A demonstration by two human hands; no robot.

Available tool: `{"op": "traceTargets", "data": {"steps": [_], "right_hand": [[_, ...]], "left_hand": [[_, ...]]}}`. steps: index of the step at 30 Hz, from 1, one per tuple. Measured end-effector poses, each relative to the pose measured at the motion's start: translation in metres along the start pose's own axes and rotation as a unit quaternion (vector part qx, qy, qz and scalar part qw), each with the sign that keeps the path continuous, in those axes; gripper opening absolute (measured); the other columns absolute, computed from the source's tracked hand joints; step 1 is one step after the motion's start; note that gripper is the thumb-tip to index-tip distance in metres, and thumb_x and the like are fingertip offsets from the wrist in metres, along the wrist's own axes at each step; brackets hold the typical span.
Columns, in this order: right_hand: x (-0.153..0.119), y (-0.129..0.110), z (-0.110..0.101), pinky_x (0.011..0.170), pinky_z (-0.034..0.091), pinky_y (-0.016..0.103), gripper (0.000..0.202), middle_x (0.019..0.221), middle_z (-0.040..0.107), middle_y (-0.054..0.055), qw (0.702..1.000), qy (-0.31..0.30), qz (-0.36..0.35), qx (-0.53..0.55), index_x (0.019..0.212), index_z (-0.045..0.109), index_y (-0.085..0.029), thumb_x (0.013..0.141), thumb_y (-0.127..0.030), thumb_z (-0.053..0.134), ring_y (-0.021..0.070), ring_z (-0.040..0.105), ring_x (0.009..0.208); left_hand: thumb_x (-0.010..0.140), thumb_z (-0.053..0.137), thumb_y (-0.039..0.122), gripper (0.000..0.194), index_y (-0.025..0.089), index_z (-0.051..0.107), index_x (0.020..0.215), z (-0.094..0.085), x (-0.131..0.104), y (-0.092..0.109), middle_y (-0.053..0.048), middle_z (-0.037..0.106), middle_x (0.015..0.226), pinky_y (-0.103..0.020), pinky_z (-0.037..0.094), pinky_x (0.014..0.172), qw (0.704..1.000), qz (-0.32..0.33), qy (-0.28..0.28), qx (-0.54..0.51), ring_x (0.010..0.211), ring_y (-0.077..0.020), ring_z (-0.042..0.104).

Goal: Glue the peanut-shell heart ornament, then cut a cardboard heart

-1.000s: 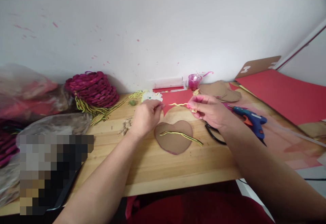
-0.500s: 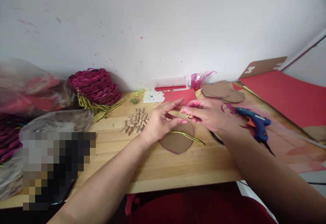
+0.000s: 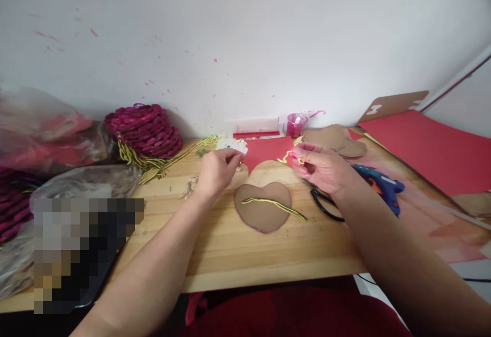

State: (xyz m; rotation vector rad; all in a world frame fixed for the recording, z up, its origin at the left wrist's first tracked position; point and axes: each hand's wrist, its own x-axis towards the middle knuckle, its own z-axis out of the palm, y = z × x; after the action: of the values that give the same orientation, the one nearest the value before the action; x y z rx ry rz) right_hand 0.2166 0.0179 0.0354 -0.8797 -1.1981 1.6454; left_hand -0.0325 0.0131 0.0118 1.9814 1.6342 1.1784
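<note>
My left hand (image 3: pixel 218 172) is raised over the table with thumb and fingertips pinched together; whatever they hold is too small to make out. Between the fingers of my right hand (image 3: pixel 324 169) is a curled piece of yellow yarn (image 3: pixel 284 158), its loose end hanging toward the left. Below both hands lies a heart-shaped cardboard cutout (image 3: pixel 264 220) with a dark pink outline. Some yellow-green yarn strands (image 3: pixel 274 202) rest across it, reaching past its right edge. Peanuts (image 3: pixel 188 187) sit left of the heart, partly hidden by my left hand and wrist.
Black-handled scissors (image 3: pixel 324 208) lie under my right wrist, with a blue glue gun (image 3: pixel 389 191) further right. Red card (image 3: pixel 264 150), a pink cup (image 3: pixel 295 125) and cardboard pieces (image 3: pixel 326 137) line the back. A magenta braided bundle (image 3: pixel 143 130) and plastic bags (image 3: pixel 88 181) stand left.
My hands have moved apart, the left going left and the right slightly right with the yellow yarn. The cardboard heart and the strands on it now show fully.
</note>
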Motion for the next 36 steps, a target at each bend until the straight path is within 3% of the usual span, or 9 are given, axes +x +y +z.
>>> {"op": "traceTargets", "data": {"steps": [3,5,8,11,14,21,24,29,36], "right_hand": [[0.003,0.005,-0.002,0.048,0.019,0.026,0.033,0.061,0.052,-0.003,0.999,0.006,0.009,-0.047,0.070,0.063,-0.019,0.068,-0.042,0.087,0.0072,0.038,0.051],[0.002,0.009,0.000,0.048,0.021,0.026,0.033,0.062,0.054,-0.003,0.997,0.006,0.012,-0.080,0.071,0.064,-0.018,0.070,-0.043,0.086,0.0072,0.040,0.051],[-0.003,0.010,0.008,0.049,0.024,0.026,0.032,0.060,0.055,-0.003,0.994,0.004,0.024,-0.103,0.075,0.065,-0.017,0.072,-0.043,0.084,0.0071,0.043,0.051],[-0.006,0.008,0.014,0.049,0.027,0.025,0.032,0.059,0.054,-0.004,0.993,-0.009,0.051,-0.106,0.076,0.065,-0.017,0.074,-0.043,0.083,0.0071,0.044,0.051],[-0.006,0.009,0.016,0.048,0.027,0.024,0.033,0.060,0.054,-0.004,0.993,-0.021,0.057,-0.105,0.076,0.065,-0.017,0.073,-0.044,0.083,0.0066,0.044,0.051],[-0.003,0.016,0.012,0.048,0.029,0.023,0.033,0.064,0.058,-0.003,0.989,-0.042,0.033,-0.138,0.077,0.068,-0.017,0.076,-0.048,0.081,0.0065,0.048,0.051],[-0.003,0.016,0.012,0.047,0.028,0.023,0.034,0.065,0.058,-0.003,0.989,-0.038,0.035,-0.139,0.078,0.068,-0.017,0.075,-0.048,0.081,0.0062,0.048,0.051],[-0.005,0.015,0.014,0.046,0.028,0.023,0.034,0.064,0.058,-0.003,0.987,-0.030,0.034,-0.153,0.078,0.068,-0.017,0.075,-0.048,0.081,0.0067,0.048,0.052],[-0.004,0.017,0.013,0.047,0.034,0.021,0.034,0.064,0.057,-0.002,0.982,-0.043,0.035,-0.181,0.080,0.070,-0.016,0.077,-0.049,0.079,0.0071,0.049,0.055]], "left_hand": [[0.089,0.063,0.047,0.036,0.019,0.078,0.072,0.000,-0.001,0.005,-0.004,0.072,0.065,-0.025,0.044,0.056,0.996,-0.049,-0.001,-0.081,0.062,-0.0159,0.062],[0.085,0.070,0.040,0.023,0.022,0.081,0.090,0.003,-0.003,0.009,-0.007,0.077,0.091,-0.023,0.048,0.059,0.989,-0.025,0.003,-0.146,0.083,-0.0185,0.068],[0.080,0.076,0.038,0.031,0.023,0.079,0.107,0.006,-0.006,0.016,-0.008,0.075,0.113,-0.023,0.052,0.060,0.976,-0.021,0.001,-0.217,0.094,-0.0198,0.068],[0.084,0.071,0.050,0.033,0.017,0.079,0.083,0.004,-0.009,0.021,-0.007,0.076,0.078,-0.022,0.049,0.052,0.974,-0.058,-0.025,-0.219,0.064,-0.0140,0.063],[0.087,0.066,0.054,0.045,0.016,0.073,0.064,0.001,-0.010,0.026,-0.005,0.068,0.058,-0.021,0.046,0.050,0.975,-0.059,-0.037,-0.212,0.053,-0.0110,0.058],[0.089,0.067,0.043,0.031,0.014,0.077,0.095,0.006,-0.010,0.028,-0.008,0.076,0.081,-0.022,0.054,0.054,0.948,-0.049,-0.056,-0.309,0.068,-0.0145,0.068],[0.086,0.070,0.045,0.032,0.014,0.076,0.088,0.004,-0.009,0.029,-0.007,0.075,0.072,-0.021,0.048,0.045,0.950,-0.078,-0.048,-0.298,0.058,-0.0136,0.066],[0.079,0.076,0.051,0.041,0.016,0.069,0.058,-0.004,-0.010,0.032,-0.004,0.067,0.053,-0.019,0.039,0.040,0.964,-0.087,-0.031,-0.249,0.043,-0.0088,0.054],[0.089,0.065,0.055,0.045,0.013,0.075,0.075,0.003,-0.009,0.026,-0.006,0.070,0.058,-0.020,0.043,0.043,0.951,-0.069,-0.015,-0.301,0.047,-0.0103,0.058]]}}
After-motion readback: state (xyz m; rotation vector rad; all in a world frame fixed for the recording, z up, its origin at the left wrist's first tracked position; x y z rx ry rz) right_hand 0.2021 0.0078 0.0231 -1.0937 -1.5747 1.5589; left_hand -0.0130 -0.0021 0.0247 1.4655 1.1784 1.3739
